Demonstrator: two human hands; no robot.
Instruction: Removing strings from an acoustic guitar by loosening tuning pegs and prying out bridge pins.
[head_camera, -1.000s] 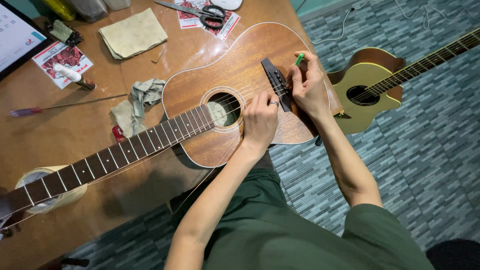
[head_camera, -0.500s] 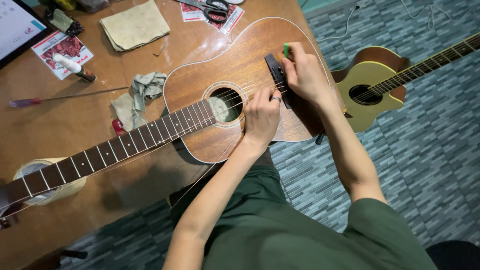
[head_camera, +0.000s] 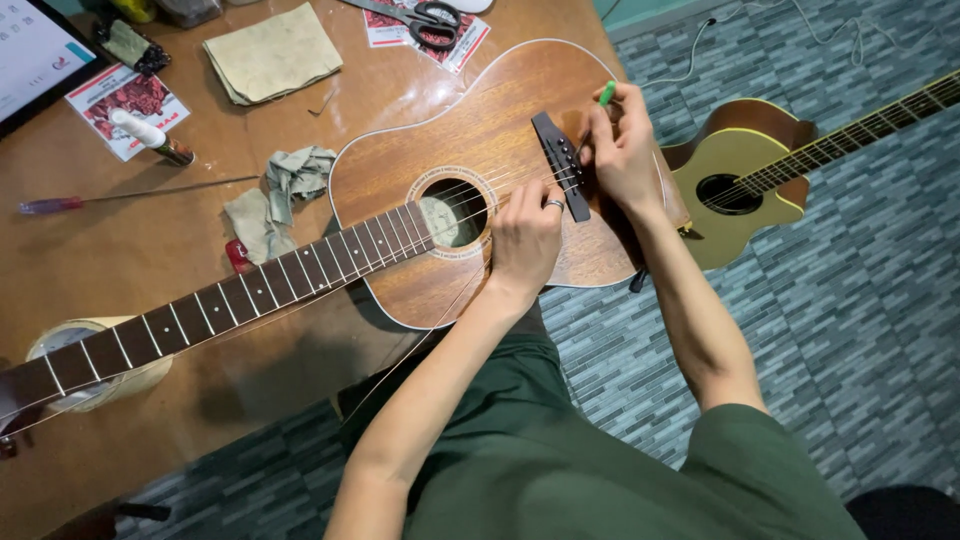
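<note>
I'm working at the bridge (head_camera: 561, 165) of the brown guitar (head_camera: 480, 150) lying across the tabletop's (head_camera: 120, 260) near edge. My right hand (head_camera: 625, 150) pinches a green-handled tool (head_camera: 606, 94) there; my left hand (head_camera: 525, 235), fingers curled, steadies the strings (head_camera: 500, 190). Next comes careful, straight pressure, I reckon.

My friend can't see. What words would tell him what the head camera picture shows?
A person's two hands work at the dark bridge of a brown acoustic guitar lying on a wooden table. The right hand pinches a small green tool; the left hand rests by the sound hole. A second guitar lies on the tiled floor.
</note>
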